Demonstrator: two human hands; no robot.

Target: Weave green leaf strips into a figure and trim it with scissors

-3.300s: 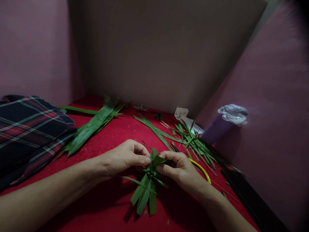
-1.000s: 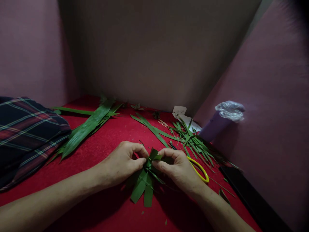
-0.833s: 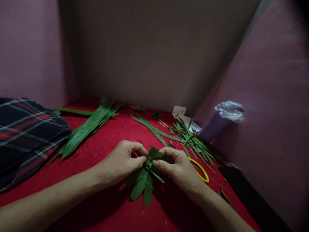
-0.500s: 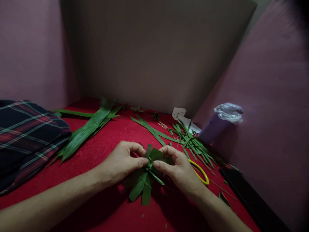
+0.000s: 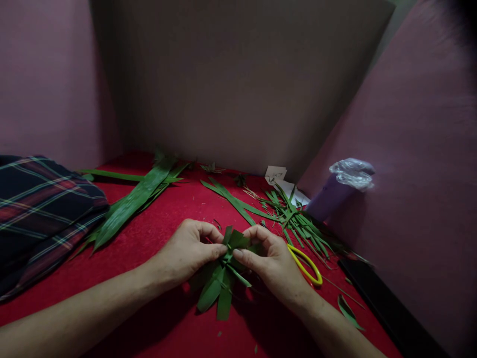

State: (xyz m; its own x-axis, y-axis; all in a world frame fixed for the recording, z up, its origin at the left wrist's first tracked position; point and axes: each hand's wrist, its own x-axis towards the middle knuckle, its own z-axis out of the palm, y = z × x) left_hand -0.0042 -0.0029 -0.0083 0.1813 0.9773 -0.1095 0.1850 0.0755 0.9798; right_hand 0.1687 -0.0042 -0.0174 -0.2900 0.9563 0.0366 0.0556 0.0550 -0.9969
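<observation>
Between my two hands is a small figure of folded green leaf strips (image 5: 211,292), its blunt strip ends pointing out in several directions. My left hand (image 5: 194,248) pinches it from the left with thumb and index finger. From the right, my right hand (image 5: 268,256) grips it too, thumb in front and fingers curled behind. The strips' centre is partly covered by both thumbs. Just beyond my right wrist lies a yellow loop handle (image 5: 311,266) on the red cloth (image 5: 164,333); what it belongs to is hidden by the hand.
Long broad leaves (image 5: 130,214) lie at the left beside plaid fabric (image 5: 48,219). Cut leaf strips (image 5: 298,219) are heaped at the right, near white paper (image 5: 292,191) and a purple container with clear plastic on top (image 5: 330,196). A long black object (image 5: 391,303) runs along the right edge.
Both hands keep their hold on the leaf figure. It has shifted very slightly left and tilted a little, and my right hand has moved slightly left with it.
</observation>
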